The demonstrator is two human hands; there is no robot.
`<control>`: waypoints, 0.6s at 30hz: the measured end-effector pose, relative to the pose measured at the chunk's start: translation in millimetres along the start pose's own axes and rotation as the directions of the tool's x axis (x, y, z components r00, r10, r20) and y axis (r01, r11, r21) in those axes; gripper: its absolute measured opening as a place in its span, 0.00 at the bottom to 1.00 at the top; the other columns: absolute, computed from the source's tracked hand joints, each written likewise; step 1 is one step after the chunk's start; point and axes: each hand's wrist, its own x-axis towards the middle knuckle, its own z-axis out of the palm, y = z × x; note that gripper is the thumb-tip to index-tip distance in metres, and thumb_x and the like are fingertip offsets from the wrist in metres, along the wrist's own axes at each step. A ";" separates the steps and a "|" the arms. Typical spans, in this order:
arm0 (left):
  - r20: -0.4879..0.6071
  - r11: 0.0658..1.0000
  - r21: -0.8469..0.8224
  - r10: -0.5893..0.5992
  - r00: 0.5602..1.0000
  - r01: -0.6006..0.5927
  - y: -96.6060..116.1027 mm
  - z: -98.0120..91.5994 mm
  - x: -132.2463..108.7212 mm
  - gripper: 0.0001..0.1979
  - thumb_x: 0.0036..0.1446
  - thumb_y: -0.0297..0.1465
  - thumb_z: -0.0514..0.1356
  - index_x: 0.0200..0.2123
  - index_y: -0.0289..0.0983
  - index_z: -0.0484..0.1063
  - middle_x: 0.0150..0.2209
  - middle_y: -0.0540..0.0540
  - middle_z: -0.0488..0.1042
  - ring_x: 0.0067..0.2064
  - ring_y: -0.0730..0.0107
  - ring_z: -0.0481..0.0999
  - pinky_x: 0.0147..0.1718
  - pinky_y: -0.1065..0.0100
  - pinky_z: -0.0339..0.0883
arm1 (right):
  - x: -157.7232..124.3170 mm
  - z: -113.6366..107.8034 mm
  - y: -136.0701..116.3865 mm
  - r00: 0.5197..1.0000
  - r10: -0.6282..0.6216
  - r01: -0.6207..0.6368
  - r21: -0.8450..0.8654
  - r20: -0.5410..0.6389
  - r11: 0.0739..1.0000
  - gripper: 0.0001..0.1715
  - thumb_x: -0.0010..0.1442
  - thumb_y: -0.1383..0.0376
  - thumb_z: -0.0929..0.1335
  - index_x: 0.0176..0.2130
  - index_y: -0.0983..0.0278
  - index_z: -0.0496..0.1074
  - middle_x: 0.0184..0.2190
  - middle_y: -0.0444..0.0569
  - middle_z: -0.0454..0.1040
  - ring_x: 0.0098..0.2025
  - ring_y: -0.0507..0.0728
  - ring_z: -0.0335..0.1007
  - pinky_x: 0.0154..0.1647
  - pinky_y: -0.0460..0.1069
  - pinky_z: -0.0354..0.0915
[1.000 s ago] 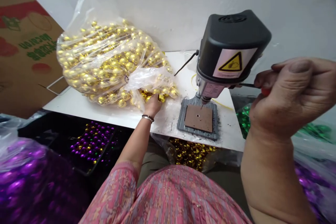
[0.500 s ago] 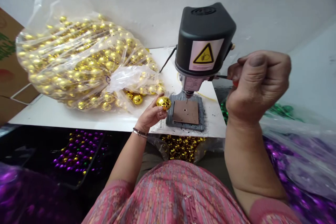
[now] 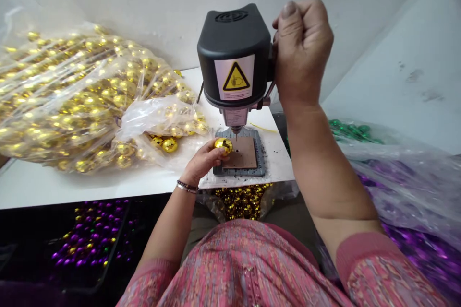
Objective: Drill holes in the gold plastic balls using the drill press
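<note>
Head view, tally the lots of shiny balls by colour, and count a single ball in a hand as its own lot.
Gold: 3 (clear bag of gold balls, heap of gold balls, single gold ball in the left hand)
Purple: 2 (tray of mostly purple balls, bagged purple balls)
Green: 1 (green balls)
Total: 6

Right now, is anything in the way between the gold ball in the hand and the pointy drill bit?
No, nothing visible stands in the way. The gold ball, held in the left hand, sits close to the drill bit, with only open space between them.
</note>
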 end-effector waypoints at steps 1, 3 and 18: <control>-0.015 0.998 0.064 0.003 1.000 -0.002 2.0 3.8 1.5 0.29 0.53 0.37 0.68 0.58 0.38 0.71 0.49 0.40 0.79 0.36 0.69 0.80 0.26 0.73 0.64 | 2.9 2.1 1.2 1.000 0.017 -0.017 -0.014 -0.002 1.000 0.39 0.42 0.33 0.53 0.30 0.63 0.62 0.21 0.38 0.57 0.26 0.42 0.57 0.42 0.43 0.68; -0.048 0.981 0.192 0.021 0.999 -0.012 5.5 11.2 4.6 0.30 0.54 0.36 0.67 0.60 0.38 0.70 0.49 0.39 0.80 0.35 0.68 0.81 0.25 0.73 0.64 | 4.5 4.7 1.9 1.000 0.024 -0.024 -0.017 -0.009 1.000 0.39 0.42 0.34 0.52 0.31 0.63 0.61 0.22 0.38 0.59 0.28 0.42 0.58 0.44 0.42 0.68; -0.017 0.558 0.813 0.306 0.952 -0.165 6.7 30.2 17.5 0.29 0.51 0.32 0.69 0.58 0.37 0.72 0.51 0.39 0.77 0.48 0.58 0.77 0.51 0.60 0.72 | -4.9 -2.7 -11.4 0.998 0.053 -0.056 0.069 0.045 0.996 0.11 0.67 0.65 0.60 0.32 0.64 0.60 0.26 0.36 0.62 0.25 0.39 0.52 0.44 0.36 0.65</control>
